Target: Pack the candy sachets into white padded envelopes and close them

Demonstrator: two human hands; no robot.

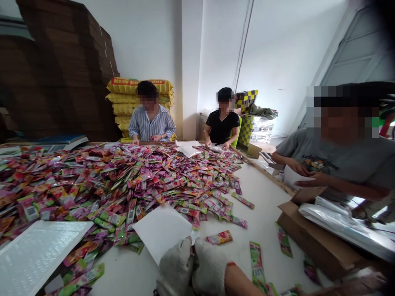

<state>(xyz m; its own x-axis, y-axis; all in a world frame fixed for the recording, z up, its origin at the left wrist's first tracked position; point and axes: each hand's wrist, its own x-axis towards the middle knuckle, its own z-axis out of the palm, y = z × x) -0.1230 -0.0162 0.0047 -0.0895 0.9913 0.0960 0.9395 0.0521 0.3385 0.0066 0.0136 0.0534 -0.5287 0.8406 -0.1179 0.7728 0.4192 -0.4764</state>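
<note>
Meeting at the near edge of a flat white bag (pixel 163 230), the gloved left hand (pixel 175 267) and right hand (pixel 211 263) bunch together in the head view, fingertips too hidden to tell whether they grip it. The bag lies against a heap of packets (pixel 148 176), so a sharp tug could drag some along; a right-hand sweep could knock the loose packet (pixel 219 237) beside it.

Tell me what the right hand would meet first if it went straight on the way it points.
Most likely the left hand, gloved and just beside the fingertip end of the right hand, with the white sheet beyond. Depth is unclear, so the hands may already touch.
</note>
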